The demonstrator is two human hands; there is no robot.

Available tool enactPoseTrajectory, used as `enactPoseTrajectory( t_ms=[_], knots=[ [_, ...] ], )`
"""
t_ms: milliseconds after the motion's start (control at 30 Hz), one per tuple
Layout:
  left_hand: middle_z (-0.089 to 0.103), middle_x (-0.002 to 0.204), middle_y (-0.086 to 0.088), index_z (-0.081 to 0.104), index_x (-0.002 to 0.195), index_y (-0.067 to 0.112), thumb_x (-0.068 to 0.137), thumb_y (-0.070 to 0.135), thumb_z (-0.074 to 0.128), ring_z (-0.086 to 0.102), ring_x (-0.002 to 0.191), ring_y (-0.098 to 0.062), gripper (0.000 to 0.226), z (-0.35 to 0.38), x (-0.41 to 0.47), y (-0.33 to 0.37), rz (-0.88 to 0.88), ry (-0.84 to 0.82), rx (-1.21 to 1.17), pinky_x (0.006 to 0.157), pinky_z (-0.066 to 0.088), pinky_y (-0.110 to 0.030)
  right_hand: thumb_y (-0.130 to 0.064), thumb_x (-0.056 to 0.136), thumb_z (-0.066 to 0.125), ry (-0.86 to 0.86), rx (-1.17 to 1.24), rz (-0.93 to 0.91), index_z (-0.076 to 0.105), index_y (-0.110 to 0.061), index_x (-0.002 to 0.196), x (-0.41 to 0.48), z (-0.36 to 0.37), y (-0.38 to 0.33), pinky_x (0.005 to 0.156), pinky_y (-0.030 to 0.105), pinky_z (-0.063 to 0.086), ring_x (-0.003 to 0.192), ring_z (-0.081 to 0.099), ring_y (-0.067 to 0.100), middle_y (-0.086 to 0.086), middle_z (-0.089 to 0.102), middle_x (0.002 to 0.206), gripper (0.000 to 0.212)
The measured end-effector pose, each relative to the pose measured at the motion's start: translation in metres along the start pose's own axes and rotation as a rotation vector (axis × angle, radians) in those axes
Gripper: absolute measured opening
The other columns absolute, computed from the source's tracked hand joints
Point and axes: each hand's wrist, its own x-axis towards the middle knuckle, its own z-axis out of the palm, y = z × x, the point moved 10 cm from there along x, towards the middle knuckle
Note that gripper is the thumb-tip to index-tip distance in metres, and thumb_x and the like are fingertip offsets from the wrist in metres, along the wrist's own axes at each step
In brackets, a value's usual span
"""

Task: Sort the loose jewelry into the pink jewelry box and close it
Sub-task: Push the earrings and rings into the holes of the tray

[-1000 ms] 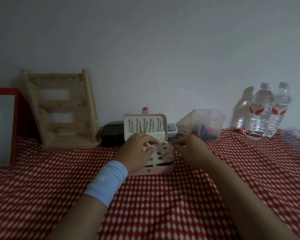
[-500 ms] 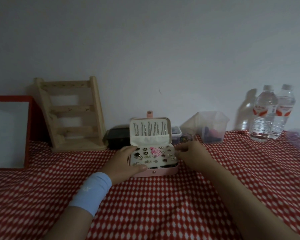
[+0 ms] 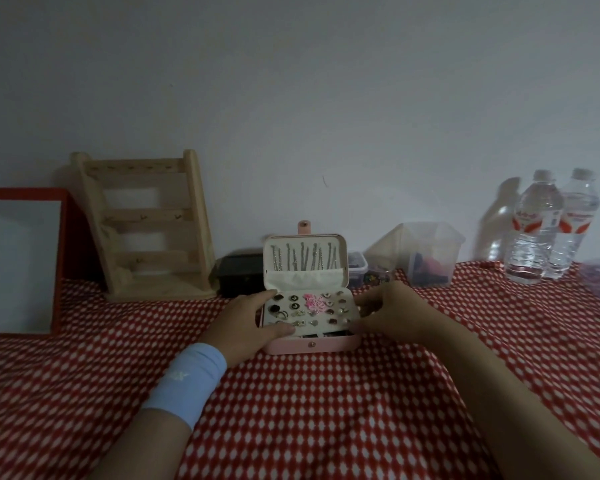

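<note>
The pink jewelry box [image 3: 326,345] stands open on the red checked cloth, its lid [image 3: 342,242] upright with several silver chains [image 3: 303,259] hanging inside. A cream earring panel [image 3: 303,330] studded with several earrings and a pink piece lies flat over the base. My left hand [image 3: 246,323] grips the panel's left edge, forefinger at the far corner and thumb on the near edge. My right hand [image 3: 392,313] holds the right edge, its fingertips curled at the rim.
Along the wall stand a wooden ladder rack [image 3: 146,230], a black box [image 3: 239,275], a small lidded tub [image 3: 357,268], a clear container [image 3: 430,251] and two water bottles [image 3: 534,230]. A red-framed board [image 3: 18,261] leans at the left.
My left hand slid off the top of the earring panel to its left edge, uncovering the studs. My right hand closed in on the right edge. The view tilted up slightly.
</note>
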Motion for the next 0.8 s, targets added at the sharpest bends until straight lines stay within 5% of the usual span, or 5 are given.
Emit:
enactPoseTrajectory(
  t_ms=[133,300,467,567,800],
  knots=[
    [0.053,0.139,0.009,0.042,0.142,0.040,0.046,0.090,0.064,0.053,0.122,-0.007,0.111,0.001,0.001,-0.002,0.000,-0.013,0.008,0.105,0.046,-0.038,-0.036,0.085,0.077,0.022,-0.021,-0.022,0.075,-0.018,0.108,0.000,-0.001,0.000,0.070,0.023,0.058,0.079,0.069,0.020,0.001,0.073,0.082,0.028],
    [0.050,0.142,0.007,0.039,0.146,0.033,0.063,0.064,0.078,0.052,0.123,-0.009,0.097,0.001,0.003,0.002,-0.010,-0.008,-0.004,0.107,0.044,-0.034,-0.044,0.090,0.070,0.015,-0.088,-0.044,0.072,-0.024,0.116,-0.004,0.000,-0.003,0.066,0.019,0.055,0.070,0.066,0.009,-0.005,0.071,0.079,0.033],
    [0.056,0.135,0.007,0.039,0.144,0.038,0.050,0.080,0.069,0.054,0.119,-0.010,0.107,-0.001,0.007,0.005,-0.010,-0.018,0.138,0.105,0.046,-0.037,-0.044,0.089,0.071,0.015,-0.141,-0.120,0.065,-0.034,0.123,-0.008,-0.001,-0.014,0.081,0.016,0.048,0.087,0.059,-0.004,-0.024,0.063,0.106,0.035],
    [0.057,0.130,0.006,0.041,0.141,0.040,0.050,0.084,0.063,0.056,0.114,-0.010,0.104,0.001,0.009,0.005,0.002,-0.030,0.205,0.102,0.048,-0.036,-0.042,0.086,0.073,0.035,-0.156,-0.141,0.062,-0.035,0.129,-0.006,-0.002,-0.015,0.092,0.022,0.049,0.093,0.056,-0.005,-0.019,0.064,0.120,0.045],
    [0.056,0.134,0.007,0.040,0.146,0.030,0.072,0.068,0.069,0.054,0.118,-0.009,0.088,-0.002,0.005,0.018,0.094,-0.015,0.248,0.102,0.044,-0.025,-0.051,0.092,0.063,0.038,-0.327,-0.202,0.071,-0.030,0.086,-0.006,-0.002,-0.021,0.071,0.021,0.051,0.078,0.061,-0.001,-0.014,0.070,0.091,0.024]
  ],
)
